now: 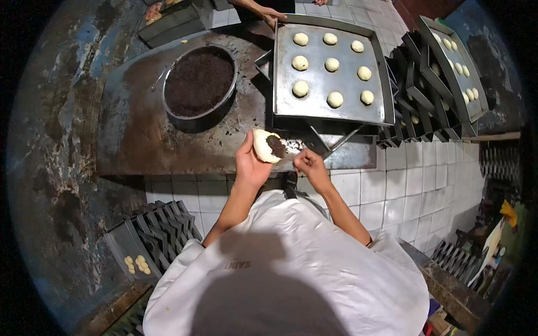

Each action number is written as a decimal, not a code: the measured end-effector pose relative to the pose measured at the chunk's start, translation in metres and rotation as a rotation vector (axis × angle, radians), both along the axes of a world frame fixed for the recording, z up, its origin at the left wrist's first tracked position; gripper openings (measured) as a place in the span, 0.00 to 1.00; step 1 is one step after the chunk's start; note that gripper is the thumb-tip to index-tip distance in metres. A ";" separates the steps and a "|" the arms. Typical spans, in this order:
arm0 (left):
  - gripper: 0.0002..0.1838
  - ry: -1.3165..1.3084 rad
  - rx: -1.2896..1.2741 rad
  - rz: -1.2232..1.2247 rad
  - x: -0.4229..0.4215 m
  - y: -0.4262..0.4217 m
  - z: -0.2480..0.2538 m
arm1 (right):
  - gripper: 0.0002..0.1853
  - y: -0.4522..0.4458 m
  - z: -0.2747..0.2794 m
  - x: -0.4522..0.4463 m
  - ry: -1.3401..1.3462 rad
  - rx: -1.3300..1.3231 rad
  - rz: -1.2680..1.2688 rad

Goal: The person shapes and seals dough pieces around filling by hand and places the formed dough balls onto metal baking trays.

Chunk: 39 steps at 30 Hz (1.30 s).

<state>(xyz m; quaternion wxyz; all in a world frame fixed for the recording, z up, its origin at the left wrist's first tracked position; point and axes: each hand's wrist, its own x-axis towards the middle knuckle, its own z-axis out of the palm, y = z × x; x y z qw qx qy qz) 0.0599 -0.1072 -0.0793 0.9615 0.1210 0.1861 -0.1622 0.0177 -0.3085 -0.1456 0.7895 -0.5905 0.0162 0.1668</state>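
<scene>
A flattened piece of pale dough [261, 147] with a dark crumbly filling [276, 146] on it lies in my left hand [250, 165], whose fingers curl round its edge. My right hand [310, 166] is just right of the dough, apart from it, with its fingers drawn together; whatever is between them is too small to make out. Beyond my left hand stands a round metal pan [235, 84] full of dark crumbly filling [200, 81]. Further right, a square metal tray [317, 67] bears several round dough balls [332, 65].
A co-worker's hand [272, 17] touches the tray's back left corner. Stacked trays [426, 84] stand at the right, one with dough pieces on top. The worn table [134, 112] ends just in front of my hands. More stacked trays [162, 229] are at the lower left.
</scene>
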 end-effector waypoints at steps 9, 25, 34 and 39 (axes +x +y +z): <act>0.35 -0.030 0.012 -0.009 -0.025 -0.007 0.020 | 0.10 -0.043 -0.081 0.001 -0.339 -1.077 -0.055; 0.28 -0.377 1.117 -0.334 -0.027 0.059 0.032 | 0.37 0.050 0.103 0.039 -0.644 -0.713 0.225; 0.27 -0.490 1.305 -0.053 -0.015 0.115 0.063 | 0.21 0.119 0.142 0.038 -0.422 -0.562 0.044; 0.14 -0.336 0.798 0.317 -0.008 0.128 0.070 | 0.21 0.167 0.159 0.030 -0.500 -0.482 -0.011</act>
